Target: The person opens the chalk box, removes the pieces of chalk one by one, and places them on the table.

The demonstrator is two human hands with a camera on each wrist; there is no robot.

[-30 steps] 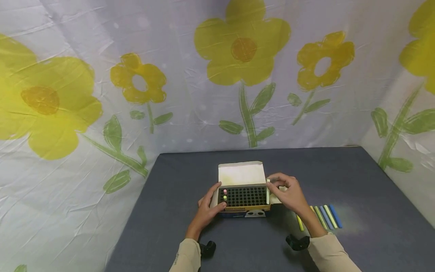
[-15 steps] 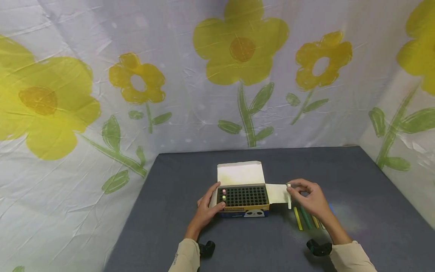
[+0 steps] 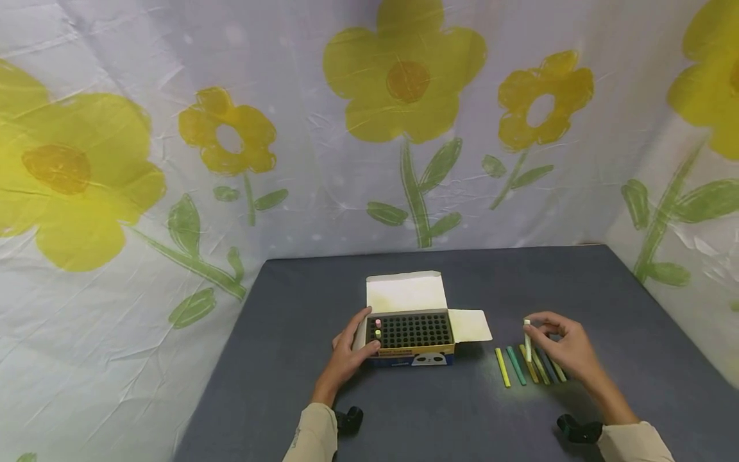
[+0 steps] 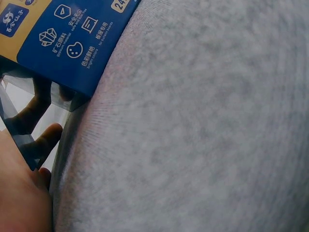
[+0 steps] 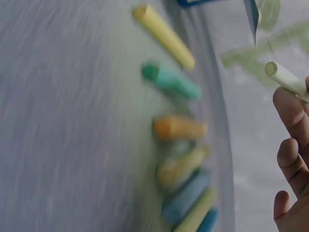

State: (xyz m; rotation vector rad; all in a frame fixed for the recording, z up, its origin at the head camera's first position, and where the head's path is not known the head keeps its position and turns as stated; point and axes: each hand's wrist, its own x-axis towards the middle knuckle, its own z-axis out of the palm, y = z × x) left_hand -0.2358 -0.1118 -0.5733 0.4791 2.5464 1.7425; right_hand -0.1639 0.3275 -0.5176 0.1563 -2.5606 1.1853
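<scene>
An opened chalk box (image 3: 398, 352), blue and yellow with a panda picture, sits on the table. Its black insert is full of round holes; a pink chalk stick (image 3: 378, 323) and a yellow-green chalk stick (image 3: 378, 334) stand at the left end. My left hand (image 3: 343, 364) grips the box's left end, thumb at the front corner, fingers along the side. To the right, my right hand (image 3: 568, 346) pinches a whitish chalk stick (image 3: 528, 343) upright by its top, above a row of loose chalk. That stick also shows in the right wrist view, its end (image 5: 285, 77) pointing out from the fingers.
Loose sticks lie side by side right of the box: a yellow chalk (image 3: 503, 367), a green chalk (image 3: 516, 366) and several more, partly behind the right hand. The box's lid (image 3: 406, 292) stands up behind; its side flap (image 3: 470, 326) sticks out right. A flowered cloth (image 3: 312, 160) hangs behind.
My right hand has moved right with the whitish chalk, from the box's right edge, past the flap, to over the loose chalk row. The left hand keeps its grip on the box.
</scene>
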